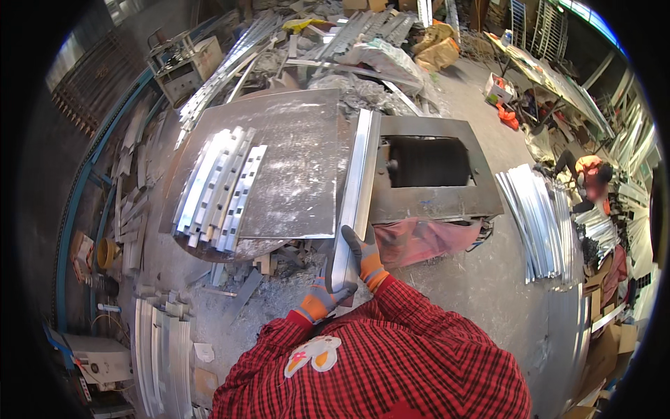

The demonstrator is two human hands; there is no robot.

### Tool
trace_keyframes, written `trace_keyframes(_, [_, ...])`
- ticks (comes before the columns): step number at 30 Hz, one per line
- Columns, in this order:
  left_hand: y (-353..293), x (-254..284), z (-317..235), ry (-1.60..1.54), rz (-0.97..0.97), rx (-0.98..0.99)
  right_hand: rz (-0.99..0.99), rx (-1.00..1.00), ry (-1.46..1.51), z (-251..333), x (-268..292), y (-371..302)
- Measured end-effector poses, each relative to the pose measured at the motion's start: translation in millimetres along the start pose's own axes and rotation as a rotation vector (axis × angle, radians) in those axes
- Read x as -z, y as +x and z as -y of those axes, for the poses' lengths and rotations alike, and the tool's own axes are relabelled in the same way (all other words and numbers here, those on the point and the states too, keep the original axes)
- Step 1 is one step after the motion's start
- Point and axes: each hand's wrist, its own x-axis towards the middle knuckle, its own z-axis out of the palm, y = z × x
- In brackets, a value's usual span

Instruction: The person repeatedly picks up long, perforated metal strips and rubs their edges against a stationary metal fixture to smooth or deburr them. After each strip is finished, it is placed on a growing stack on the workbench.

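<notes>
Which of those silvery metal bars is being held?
The long silvery metal bar in both grey-and-orange gloved hands; the notched silvery bars lie untouched.

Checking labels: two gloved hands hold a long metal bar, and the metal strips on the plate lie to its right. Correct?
No: the metal strips on the plate lie left of the long metal bar, not right, per the head view. The left hand and right hand, both gloved, hold that bar.

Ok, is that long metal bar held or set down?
Held: the left hand and right hand grip the near end of the metal bar. Whether its far end also rests on something, I cannot tell.
</notes>
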Motion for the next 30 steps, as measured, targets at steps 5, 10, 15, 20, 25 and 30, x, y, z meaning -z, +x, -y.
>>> trace_keyframes(5, [81.2,-78.1,-54.8,-0.143,0.134,0.065,-0.221,0.041,-0.130,-3.2,104.4,45.8])
trace_keyframes(10, [144.7,-142.8,-112.5,-0.233,0.214,0.215,-0.168,-0.126,-0.043,11.1,203.9,94.6])
trace_keyframes(15, [190.0,-191.1,-95.9,-0.236,0.267,0.025,-0.097,-0.063,-0.237,2.7,256.9,148.0])
trace_keyframes(20, [214.1,-192.5,-112.4,-0.261,0.265,0.198,-0.090,-0.107,-0.169,-16.9,266.5,185.5])
trace_keyframes(25, [208.6,-214.6,-85.8,0.160,0.410,-0.059,-0.087,0.128,-0.692,-36.5,285.9,190.6])
trace_keyframes(30, [153.4,-249.9,-82.5,-0.603,0.232,0.382,-0.070,0.468,-1.276,42.9,258.5,99.8])
